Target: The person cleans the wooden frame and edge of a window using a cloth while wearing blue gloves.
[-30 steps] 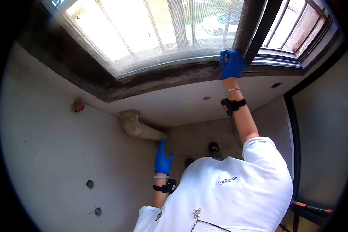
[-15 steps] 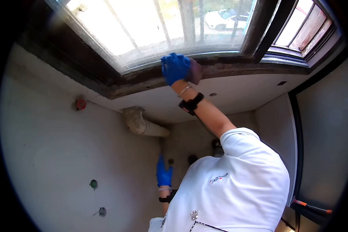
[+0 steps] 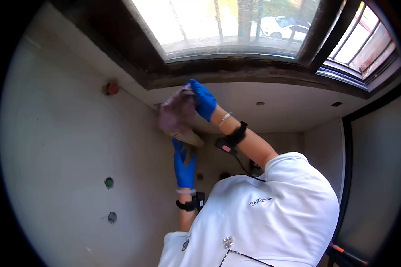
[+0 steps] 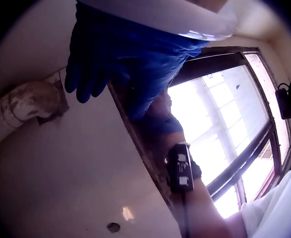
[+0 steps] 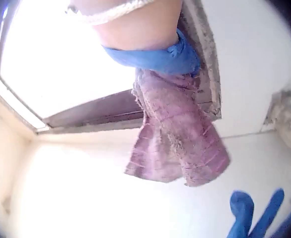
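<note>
Below the window [image 3: 227, 38], your right hand [image 3: 203, 101] grips the cloth [image 3: 177, 112], likely light, soft and limp, best held bunched at its top, while your left hand [image 3: 184, 168], farther below, has empty, extended fingers.

Head view, clock dirs from R hand [image 3: 204, 101]: window frame [image 3: 236, 72] blocks 12. Free pass approx. 3, along front wall [image 3: 294, 113] under frame; R forearm [image 3: 255, 146] takes 4. Cloth [image 3: 177, 111] hangs at 8, partly covering pipe [image 3: 192, 139]. L hand [image 3: 184, 167] obstructs btw 6 & 7. Side wall [image 3: 62, 133] limits 9, past cloth.
</note>
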### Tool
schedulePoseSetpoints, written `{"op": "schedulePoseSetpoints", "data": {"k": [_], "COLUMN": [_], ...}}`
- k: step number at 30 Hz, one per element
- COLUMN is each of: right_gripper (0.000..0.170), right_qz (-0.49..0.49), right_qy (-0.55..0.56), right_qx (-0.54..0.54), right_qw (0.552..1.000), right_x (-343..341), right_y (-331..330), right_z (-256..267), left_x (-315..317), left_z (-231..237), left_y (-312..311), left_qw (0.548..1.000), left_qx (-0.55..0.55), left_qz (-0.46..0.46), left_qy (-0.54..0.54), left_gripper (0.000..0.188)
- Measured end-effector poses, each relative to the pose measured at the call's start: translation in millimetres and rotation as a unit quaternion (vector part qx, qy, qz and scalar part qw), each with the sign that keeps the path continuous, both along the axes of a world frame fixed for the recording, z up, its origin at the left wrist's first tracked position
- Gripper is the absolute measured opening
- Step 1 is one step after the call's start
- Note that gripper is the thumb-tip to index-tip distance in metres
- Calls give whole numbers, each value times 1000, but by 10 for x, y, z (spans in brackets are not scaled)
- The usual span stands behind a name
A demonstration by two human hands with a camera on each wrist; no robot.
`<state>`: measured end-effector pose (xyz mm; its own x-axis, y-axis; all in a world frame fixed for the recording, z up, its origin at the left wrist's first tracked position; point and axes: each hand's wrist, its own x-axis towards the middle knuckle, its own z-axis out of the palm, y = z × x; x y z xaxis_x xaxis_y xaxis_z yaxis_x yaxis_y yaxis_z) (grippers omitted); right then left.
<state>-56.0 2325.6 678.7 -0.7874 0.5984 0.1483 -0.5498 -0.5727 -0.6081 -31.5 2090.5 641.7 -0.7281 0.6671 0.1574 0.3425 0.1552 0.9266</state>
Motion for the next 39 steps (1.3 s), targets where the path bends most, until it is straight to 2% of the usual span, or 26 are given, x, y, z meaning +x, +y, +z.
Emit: {"op": "schedulePoseSetpoints", "data": {"k": [1, 4, 8, 10, 11, 13, 14, 16, 17, 20, 21, 22, 23, 24, 25, 26, 27, 29, 30, 32, 33, 34, 36, 37, 38, 39], "right_gripper": [26, 31, 32, 31, 31, 38, 38, 51, 56, 54, 51, 48, 46, 43, 41, 40, 40, 30, 30, 16, 9, 9, 9, 8, 8, 8], "right_qz": [108, 71, 152, 25, 16, -125, -133, -214, -182, -113, -196, -276, -432, -570, -630, -683, -685, -640, -641, -615, -633, -632, -650, -548, -548, -621], "right_qy": [59, -63, 29, -32, -34, -147, -148, -210, -178, -144, -126, -106, -172, -232, -258, -281, -279, -535, -536, -346, -354, -354, -250, -60, -61, -168], "right_qx": [-91, -125, -160, -9, -6, 69, 73, 320, 247, 107, 145, 181, 248, 304, 332, 357, 356, 419, 415, 414, 463, 464, 430, 168, 168, 272], "right_qw": [988, 988, 975, 999, 999, 979, 977, 899, 935, 977, 962, 938, 850, 727, 653, 572, 571, 359, 360, 575, 509, 510, 575, 818, 817, 716], "right_x": [82, 428, 735, 870, 940, 1052, 1133, 1277, 1342, 1610, 1714, 1822, 1926, 2036, 2156, 2227, 2226, 2191, 2122, 1867, 1742, 1629, 1436, 1375, 1361, 1354], "right_y": [21, -166, -174, -127, -156, -314, -427, -599, -541, 69, 350, 635, 840, 996, 1140, 1258, 1353, 1452, 1443, 1425, 1458, 1467, 1446, 1475, 1496, 1500], "right_z": [-65, 82, 74, -63, -105, -171, -180, -192, -213, -287, -331, -333, -158, 93, 310, 457, 500, 528, 519, 509, 398, 362, 299, 286, 265, 237], "left_x": [-45, -143, -82, -110, -109, -91, -50, 55, 131, 315, 335, 348, 314, 235, 166, 118, 74, 36, 11, -47, -58, -38, 27, 51, 73, 73], "left_z": [28, -4, 68, 24, -12, -78, -55, 57, 158, 487, 551, 576, 520, 408, 308, 250, 197, 12, -132, -469, -578, -606, -568, -517, -455, -428], "left_y": [73, 310, 591, 690, 736, 837, 891, 957, 964, 958, 939, 922, 888, 826, 747, 650, 536, 291, 153, -197, -341, -458, -658, -693, -723, -748], "left_qw": [997, 971, 918, 914, 912, 955, 954, 959, 958, 905, 920, 933, 933, 944, 954, 954, 951, 948, 952, 960, 965, 965, 952, 951, 943, 933], "left_qx": [30, 141, 240, 154, 154, 151, 153, 129, 129, 173, 177, 181, 182, 167, 151, 153, 110, 58, 52, 32, 14, 14, -15, -16, -23, -31], "left_qz": [-9, -47, -116, -82, -92, -32, -40, -111, -116, -189, -191, -193, -195, -174, -152, -154, -127, -77, -57, -31, -2, -2, 57, 57, 80, 103], "left_qy": [-66, -190, -294, -366, -369, -253, -256, -229, -230, -340, -292, -243, -241, -224, -207, -204, -260, -305, -295, -275, -260, -261, -300, -302, -323, -342], "left_gripper": [71, 74, 64, 46, 46, 34, 34, 35, 35, 39, 42, 46, 46, 50, 53, 53, 54, 56, 57, 60, 62, 62, 62, 62, 59, 57]}}
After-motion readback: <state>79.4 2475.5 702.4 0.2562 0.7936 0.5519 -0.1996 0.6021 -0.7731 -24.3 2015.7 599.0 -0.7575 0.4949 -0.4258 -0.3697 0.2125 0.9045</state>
